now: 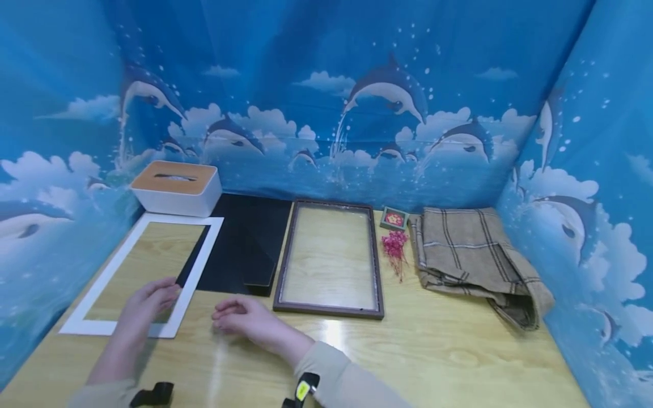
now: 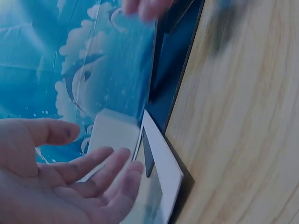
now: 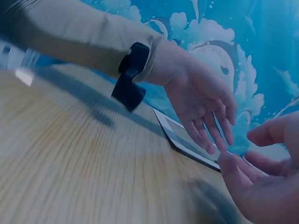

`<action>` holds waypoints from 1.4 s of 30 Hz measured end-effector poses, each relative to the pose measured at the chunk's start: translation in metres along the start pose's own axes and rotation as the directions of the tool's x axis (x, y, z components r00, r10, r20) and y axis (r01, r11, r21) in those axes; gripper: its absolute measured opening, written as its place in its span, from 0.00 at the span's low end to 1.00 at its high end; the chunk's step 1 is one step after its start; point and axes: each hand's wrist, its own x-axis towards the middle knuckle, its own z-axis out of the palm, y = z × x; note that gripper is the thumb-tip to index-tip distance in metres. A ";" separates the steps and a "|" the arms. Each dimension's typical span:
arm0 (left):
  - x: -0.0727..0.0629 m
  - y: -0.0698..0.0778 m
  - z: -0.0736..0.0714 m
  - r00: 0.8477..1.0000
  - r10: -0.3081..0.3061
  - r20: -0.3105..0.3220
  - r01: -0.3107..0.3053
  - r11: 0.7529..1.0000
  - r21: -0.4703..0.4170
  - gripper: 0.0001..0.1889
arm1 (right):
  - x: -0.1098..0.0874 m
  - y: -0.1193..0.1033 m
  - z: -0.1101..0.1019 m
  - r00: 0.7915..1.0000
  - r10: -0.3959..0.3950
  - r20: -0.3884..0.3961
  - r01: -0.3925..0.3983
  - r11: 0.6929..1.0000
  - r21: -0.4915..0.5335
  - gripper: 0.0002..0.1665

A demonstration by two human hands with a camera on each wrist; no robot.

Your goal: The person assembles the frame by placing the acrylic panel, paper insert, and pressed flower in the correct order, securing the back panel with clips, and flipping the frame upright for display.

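My left hand (image 1: pixel 148 306) hovers over the right side of a white mat frame (image 1: pixel 186 309), its fingers loosely bent around nothing. In the left wrist view the thumb and fingers of that hand (image 2: pixel 88 177) are spread apart, with the white mat behind them. My right hand (image 1: pixel 252 323) is above the wood table, between the mat and a dark brown picture frame (image 1: pixel 329 310). Nothing is in its relaxed fingers, as the right wrist view of the right hand (image 3: pixel 266 168) also shows. A black backing board (image 1: pixel 234 243) lies between the mat and the frame, partly under the mat.
A white tissue box (image 1: pixel 176 190) with a wood-look top stands at the back left. Right of the frame are a small green box (image 1: pixel 394 218) and a bunch of pink dried flowers (image 1: pixel 395 246). A folded brown checked cloth (image 1: pixel 469 255) lies farther right. Blue dolphin curtains (image 1: pixel 316 102) enclose the table.
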 end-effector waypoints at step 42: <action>-0.017 -0.001 -0.008 0.983 0.051 0.175 0.087 0.711 -0.698 0.11 | 0.059 0.011 0.047 0.979 0.143 -0.145 -0.072 0.910 0.408 0.15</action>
